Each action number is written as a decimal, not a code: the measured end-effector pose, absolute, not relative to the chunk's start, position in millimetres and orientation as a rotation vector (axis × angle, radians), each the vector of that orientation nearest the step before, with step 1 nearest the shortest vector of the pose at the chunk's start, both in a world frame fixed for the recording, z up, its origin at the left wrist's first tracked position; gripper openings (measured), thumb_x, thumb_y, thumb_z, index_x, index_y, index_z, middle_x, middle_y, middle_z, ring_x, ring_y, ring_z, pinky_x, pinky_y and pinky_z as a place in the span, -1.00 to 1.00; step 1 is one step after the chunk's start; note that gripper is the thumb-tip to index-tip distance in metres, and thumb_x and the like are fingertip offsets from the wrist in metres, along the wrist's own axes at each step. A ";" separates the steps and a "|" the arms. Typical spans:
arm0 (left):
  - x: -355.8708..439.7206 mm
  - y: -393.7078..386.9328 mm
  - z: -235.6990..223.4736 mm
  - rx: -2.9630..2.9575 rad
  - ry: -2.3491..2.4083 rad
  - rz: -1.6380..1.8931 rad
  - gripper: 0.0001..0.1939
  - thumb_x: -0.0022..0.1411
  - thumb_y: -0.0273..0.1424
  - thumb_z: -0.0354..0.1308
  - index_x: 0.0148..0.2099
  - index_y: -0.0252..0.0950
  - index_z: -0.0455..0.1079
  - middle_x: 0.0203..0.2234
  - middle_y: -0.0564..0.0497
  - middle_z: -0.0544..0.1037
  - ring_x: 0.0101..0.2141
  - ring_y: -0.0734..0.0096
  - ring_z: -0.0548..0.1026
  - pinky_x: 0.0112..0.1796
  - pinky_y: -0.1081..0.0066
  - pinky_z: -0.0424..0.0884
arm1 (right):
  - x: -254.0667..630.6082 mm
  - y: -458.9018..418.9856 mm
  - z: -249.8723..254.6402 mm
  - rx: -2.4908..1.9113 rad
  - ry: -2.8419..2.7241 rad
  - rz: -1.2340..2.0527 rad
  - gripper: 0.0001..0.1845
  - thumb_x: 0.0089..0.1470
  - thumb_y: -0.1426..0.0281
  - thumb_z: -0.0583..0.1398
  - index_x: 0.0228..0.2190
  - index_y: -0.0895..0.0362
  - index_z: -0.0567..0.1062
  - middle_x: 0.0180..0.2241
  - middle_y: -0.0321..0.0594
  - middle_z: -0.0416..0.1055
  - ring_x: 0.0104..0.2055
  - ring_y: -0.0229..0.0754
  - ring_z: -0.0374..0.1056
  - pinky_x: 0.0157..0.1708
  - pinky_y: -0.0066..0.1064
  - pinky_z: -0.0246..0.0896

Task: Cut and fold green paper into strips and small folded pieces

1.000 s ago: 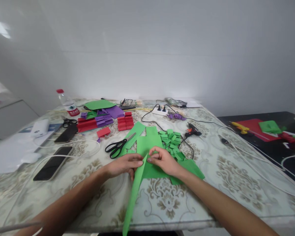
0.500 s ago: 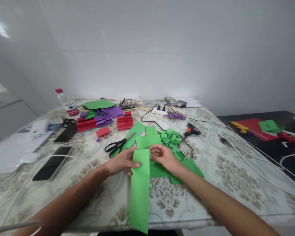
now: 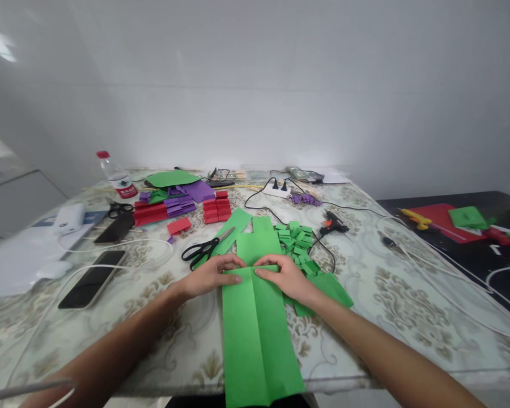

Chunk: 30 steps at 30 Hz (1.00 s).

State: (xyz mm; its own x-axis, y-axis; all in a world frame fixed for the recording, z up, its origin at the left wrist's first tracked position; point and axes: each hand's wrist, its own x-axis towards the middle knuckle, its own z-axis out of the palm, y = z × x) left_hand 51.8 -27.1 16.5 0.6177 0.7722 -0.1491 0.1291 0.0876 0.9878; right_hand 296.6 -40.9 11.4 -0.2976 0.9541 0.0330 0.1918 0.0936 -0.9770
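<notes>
A sheet of green paper point(image 3: 255, 334) with a lengthwise crease hangs opened out between my hands, its lower end reaching past the table's front edge. My left hand point(image 3: 216, 273) pinches its far edge left of the crease, thumb on top. On the other side of the crease, my right hand point(image 3: 285, 276) grips the same edge between thumb and fingers. Beyond the hands lie more green paper pieces point(image 3: 258, 243). Black-handled scissors point(image 3: 206, 249) rest on green strips to the left. A pile of small folded green pieces point(image 3: 296, 242) is to the right.
A glue gun point(image 3: 334, 223) and a power strip point(image 3: 276, 190) with cords lie behind on the right. Red folded paper point(image 3: 216, 209), purple strips point(image 3: 179, 205), a phone point(image 3: 92, 280) and a bottle point(image 3: 121, 180) occupy the left. White cables cross both sides.
The green sheet was edge-on, then showed as a narrow folded strip. Now it is spread open along its crease, and my hands grip its far edge on either side.
</notes>
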 end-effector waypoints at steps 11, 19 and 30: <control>59.6 -28.7 5.6 1.619 0.878 0.568 -0.66 0.24 -0.12 0.32 -0.22 -0.34 0.53 -0.52 0.10 0.47 -0.46 0.46 0.36 -0.39 0.46 0.22 | 287.9 -47.4 3.4 -1.126 -1.734 1.277 -0.78 0.05 0.25 0.35 -0.32 0.14 0.64 -0.30 -0.17 0.64 -0.21 -0.06 0.51 -0.13 -0.29 0.35; 62.2 -32.2 6.2 1.647 0.851 0.551 -0.64 0.26 -0.09 0.30 -0.24 -0.33 0.51 -0.50 0.09 0.47 -0.45 0.46 0.36 -0.37 0.45 0.24 | 288.0 -48.5 3.2 -1.099 -1.779 1.302 -0.78 0.07 0.23 0.33 -0.38 0.15 0.64 -0.34 -0.18 0.63 -0.24 -0.09 0.48 -0.12 -0.31 0.32; 66.0 -36.7 7.4 1.629 0.865 0.626 -0.64 0.28 -0.09 0.26 -0.26 -0.34 0.50 -0.49 0.08 0.46 -0.42 0.43 0.36 -0.34 0.43 0.24 | 285.9 -49.8 3.4 -1.089 -1.728 1.298 -0.76 0.10 0.22 0.30 -0.37 0.15 0.63 -0.36 -0.19 0.62 -0.28 -0.12 0.48 -0.17 -0.32 0.32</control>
